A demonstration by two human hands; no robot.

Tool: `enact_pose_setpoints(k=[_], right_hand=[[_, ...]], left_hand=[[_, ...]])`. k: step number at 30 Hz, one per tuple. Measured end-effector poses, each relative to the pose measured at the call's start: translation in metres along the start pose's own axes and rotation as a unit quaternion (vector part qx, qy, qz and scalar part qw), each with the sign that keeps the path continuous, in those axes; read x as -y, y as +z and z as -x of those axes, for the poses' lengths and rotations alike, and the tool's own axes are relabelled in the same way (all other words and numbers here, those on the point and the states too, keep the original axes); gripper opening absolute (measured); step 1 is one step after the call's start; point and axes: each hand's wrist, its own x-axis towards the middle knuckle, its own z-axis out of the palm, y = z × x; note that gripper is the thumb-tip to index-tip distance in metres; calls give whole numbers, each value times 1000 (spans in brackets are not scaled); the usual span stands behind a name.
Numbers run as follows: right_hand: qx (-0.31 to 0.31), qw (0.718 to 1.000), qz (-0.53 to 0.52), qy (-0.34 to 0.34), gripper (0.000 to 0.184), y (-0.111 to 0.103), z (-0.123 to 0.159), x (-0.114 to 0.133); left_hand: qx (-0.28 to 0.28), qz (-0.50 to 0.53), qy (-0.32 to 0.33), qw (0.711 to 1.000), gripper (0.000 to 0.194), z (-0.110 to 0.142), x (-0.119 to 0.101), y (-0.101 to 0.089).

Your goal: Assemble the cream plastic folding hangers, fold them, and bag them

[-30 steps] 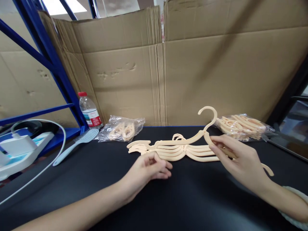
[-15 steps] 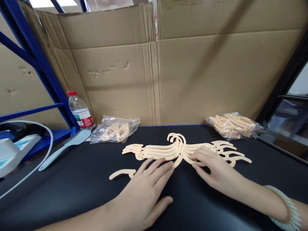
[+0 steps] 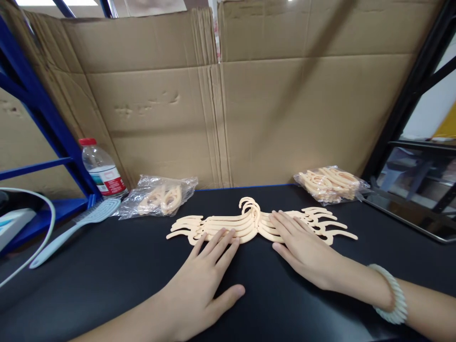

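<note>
Hangers (image 3: 245, 235) lay overlapped on the black surface (image 3: 142, 285), likely light, stiff and slick, best gripped just below the hooks (image 3: 258, 214); the left hand (image 3: 197, 285) rested with fingers spread, the right hand (image 3: 308, 249) flat, fingers loosely together.

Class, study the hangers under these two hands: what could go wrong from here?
1. The hangers lie overlapped in a fan, so uneven pressure from the left hand and right hand might push some out of line.
2. Their hooks bunch together at the middle, so lifting one hanger could snag another.
</note>
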Motion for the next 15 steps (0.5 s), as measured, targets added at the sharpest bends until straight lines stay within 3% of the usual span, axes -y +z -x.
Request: enact_pose_setpoints(k=[10,15], right_hand=[[43,998,-18,-34,53,0,-27,-21],[-7,997,-54,-48,49,5,-34,-29]], left_hand=[[22,-9,-26,999,66,-17,9,-3],[12,-10,-30,999,67,-20,11,-3]])
